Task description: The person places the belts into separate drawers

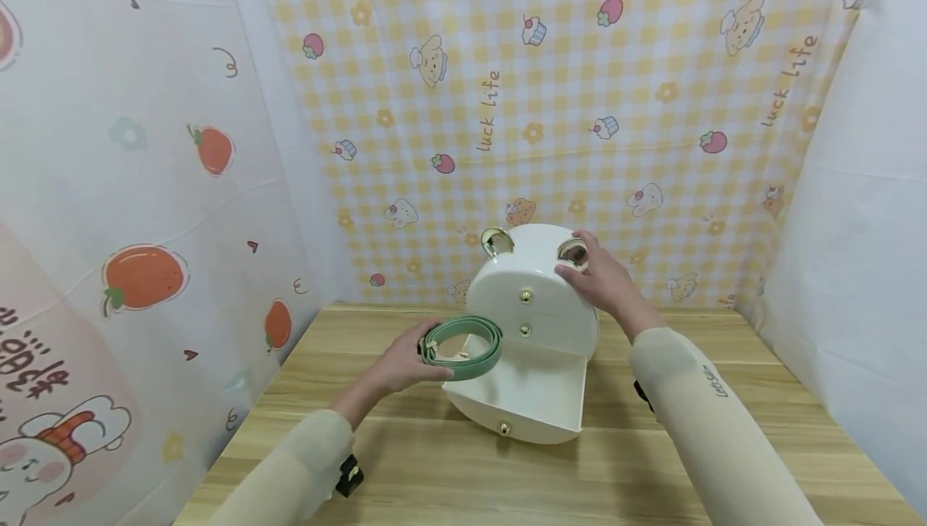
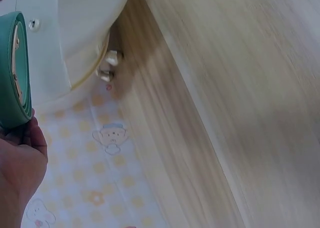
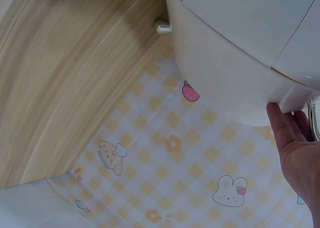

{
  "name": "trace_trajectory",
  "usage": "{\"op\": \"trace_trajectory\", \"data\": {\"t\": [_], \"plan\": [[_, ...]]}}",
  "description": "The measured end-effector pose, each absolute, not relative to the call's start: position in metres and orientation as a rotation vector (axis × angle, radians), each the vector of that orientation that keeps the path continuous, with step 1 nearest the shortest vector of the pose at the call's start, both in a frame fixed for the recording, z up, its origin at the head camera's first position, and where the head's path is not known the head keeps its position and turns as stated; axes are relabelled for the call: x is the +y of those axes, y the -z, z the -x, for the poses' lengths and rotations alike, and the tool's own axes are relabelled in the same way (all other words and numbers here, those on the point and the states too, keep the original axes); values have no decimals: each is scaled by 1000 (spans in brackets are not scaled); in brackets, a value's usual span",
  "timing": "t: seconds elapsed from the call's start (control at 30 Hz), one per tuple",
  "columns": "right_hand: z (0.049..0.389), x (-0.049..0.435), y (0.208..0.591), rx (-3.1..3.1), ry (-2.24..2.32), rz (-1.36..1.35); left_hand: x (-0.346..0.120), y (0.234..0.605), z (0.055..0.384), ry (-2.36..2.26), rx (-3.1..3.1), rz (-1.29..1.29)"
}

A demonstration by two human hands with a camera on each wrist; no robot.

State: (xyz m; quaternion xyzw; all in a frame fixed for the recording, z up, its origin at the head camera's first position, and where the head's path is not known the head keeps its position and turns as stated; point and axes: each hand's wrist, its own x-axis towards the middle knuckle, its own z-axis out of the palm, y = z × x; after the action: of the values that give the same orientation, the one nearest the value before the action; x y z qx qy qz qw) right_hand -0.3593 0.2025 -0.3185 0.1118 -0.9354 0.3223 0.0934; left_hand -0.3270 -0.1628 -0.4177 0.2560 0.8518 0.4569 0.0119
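My left hand point(image 1: 405, 361) holds a coiled green belt point(image 1: 474, 367) with gold-coloured metal fittings, thumb below and fingers behind the coil. The belt hangs over the left side of an open compartment point(image 1: 539, 381) at the front of a white rounded box point(image 1: 536, 273). Two gold ring-shaped ears stand on the box's top, and small gold knobs dot its front. My right hand point(image 1: 601, 273) grips the box at its right ear point(image 1: 572, 252), thumb on the front side. In the right wrist view, its fingertips point(image 3: 274, 110) rest against the white shell.
The box stands on a wooden table point(image 1: 405, 462) near its back edge. Behind hangs a yellow checked cloth point(image 1: 463, 108) with cartoon prints. White printed cloth point(image 1: 145, 188) covers the left side, and plain white cloth point(image 1: 869, 212) the right. Gold-coloured feet point(image 2: 114, 57) project from the box.
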Motion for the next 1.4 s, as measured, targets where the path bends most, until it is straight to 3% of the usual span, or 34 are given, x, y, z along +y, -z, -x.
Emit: {"op": "trace_trajectory", "data": {"t": [0.47,1.4], "plan": [[360,206,321,-2754,-947,-333,-118,423,328,-1398,2476,-973],[359,202,320,-2738,-922,-358,-81,432,337,-1049,2565,-964]]}}
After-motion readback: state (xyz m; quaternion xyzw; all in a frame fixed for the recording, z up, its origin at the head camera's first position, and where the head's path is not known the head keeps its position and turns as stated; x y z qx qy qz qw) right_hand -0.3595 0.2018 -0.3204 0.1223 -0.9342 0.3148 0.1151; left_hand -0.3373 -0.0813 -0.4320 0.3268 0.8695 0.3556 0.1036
